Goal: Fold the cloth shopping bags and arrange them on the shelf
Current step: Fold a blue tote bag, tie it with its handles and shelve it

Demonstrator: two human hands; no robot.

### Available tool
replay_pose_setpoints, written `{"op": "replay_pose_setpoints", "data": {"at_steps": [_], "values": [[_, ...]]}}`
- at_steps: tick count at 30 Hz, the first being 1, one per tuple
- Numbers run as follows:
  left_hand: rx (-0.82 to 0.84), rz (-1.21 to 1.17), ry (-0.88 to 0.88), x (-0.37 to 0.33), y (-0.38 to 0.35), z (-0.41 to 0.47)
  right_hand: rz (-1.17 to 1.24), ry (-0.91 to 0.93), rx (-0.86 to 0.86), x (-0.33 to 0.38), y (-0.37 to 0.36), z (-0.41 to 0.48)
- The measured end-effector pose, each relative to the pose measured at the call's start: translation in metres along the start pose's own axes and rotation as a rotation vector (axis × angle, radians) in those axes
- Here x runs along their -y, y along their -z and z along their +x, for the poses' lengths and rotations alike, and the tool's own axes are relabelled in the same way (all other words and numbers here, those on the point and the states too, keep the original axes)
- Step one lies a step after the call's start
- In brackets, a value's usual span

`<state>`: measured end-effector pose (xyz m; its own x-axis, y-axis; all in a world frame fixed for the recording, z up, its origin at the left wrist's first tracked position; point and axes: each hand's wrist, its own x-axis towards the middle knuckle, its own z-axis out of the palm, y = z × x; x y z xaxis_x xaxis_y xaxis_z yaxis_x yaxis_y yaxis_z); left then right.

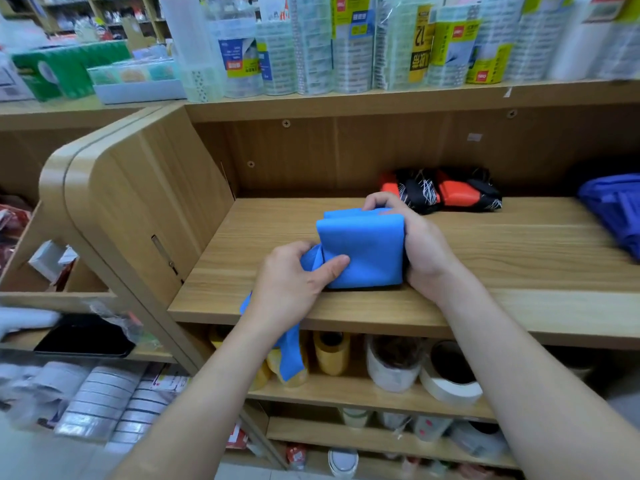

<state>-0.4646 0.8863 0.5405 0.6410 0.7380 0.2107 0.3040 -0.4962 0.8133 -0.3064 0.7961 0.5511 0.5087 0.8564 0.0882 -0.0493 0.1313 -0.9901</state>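
Nearest, a limp strap (289,355) dangles below the shelf (381,311) edge. On the shelf, our left hand (294,282) pinches the blue bag (363,247) at its bunched end. Our right hand (420,245) wraps the folded bundle, both grips clamped on cloth. Soft, light and matte, it is best held across the folds, we judge. Behind lies an orange-black bag (446,192).

Tape rolls (450,379) below; wrapped tape stacks (349,46) above; green boxes (65,71) upper left.

Sideways "12" on yellow tape-pack label (420,46), other print unreadable
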Motion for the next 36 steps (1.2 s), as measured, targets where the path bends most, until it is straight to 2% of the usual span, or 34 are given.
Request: {"op": "replay_pose_setpoints", "data": {"at_steps": [2, 4, 7, 11, 15, 17, 20, 23, 27, 29, 33, 36], "values": [[-0.033, 0.069, 0.037, -0.001, -0.004, 0.003, 0.042, -0.003, 0.033, 0.002, 0.003, -0.003], [-0.047, 0.120, 0.070, -0.002, -0.004, 0.005, -0.021, 0.043, 0.006, 0.003, -0.001, -0.006], [0.068, 0.101, 0.052, -0.002, -0.002, 0.011, -0.189, 0.232, -0.181, -0.006, -0.012, -0.010], [0.245, -0.060, -0.003, -0.004, 0.002, 0.009, -0.157, 0.332, -0.315, -0.013, -0.021, -0.011], [0.214, -0.293, 0.026, -0.009, -0.004, 0.004, -0.108, 0.346, -0.368, -0.018, -0.028, -0.014], [0.178, -0.219, 0.008, -0.010, -0.008, 0.003, -0.131, 0.369, -0.410, -0.019, -0.029, -0.017], [0.129, 0.009, -0.136, -0.013, -0.015, 0.001, -0.250, 0.406, -0.460, -0.018, -0.028, -0.026], [0.123, 0.042, -0.238, -0.012, -0.017, -0.002, -0.378, 0.370, -0.345, -0.005, -0.019, -0.035], [0.125, 0.042, -0.318, -0.014, -0.019, -0.008, -0.949, 0.218, 0.089, 0.038, 0.004, -0.036], [0.139, 0.072, -0.354, -0.020, -0.023, -0.012, -1.167, 0.165, 0.226, 0.054, 0.009, -0.035], [0.246, 0.056, -0.321, -0.026, -0.017, -0.013, -1.296, 0.211, 0.295, 0.059, 0.017, -0.038], [0.295, 0.296, -0.352, -0.022, 0.001, -0.012, -1.344, 0.245, 0.272, 0.060, 0.033, -0.041]]}}
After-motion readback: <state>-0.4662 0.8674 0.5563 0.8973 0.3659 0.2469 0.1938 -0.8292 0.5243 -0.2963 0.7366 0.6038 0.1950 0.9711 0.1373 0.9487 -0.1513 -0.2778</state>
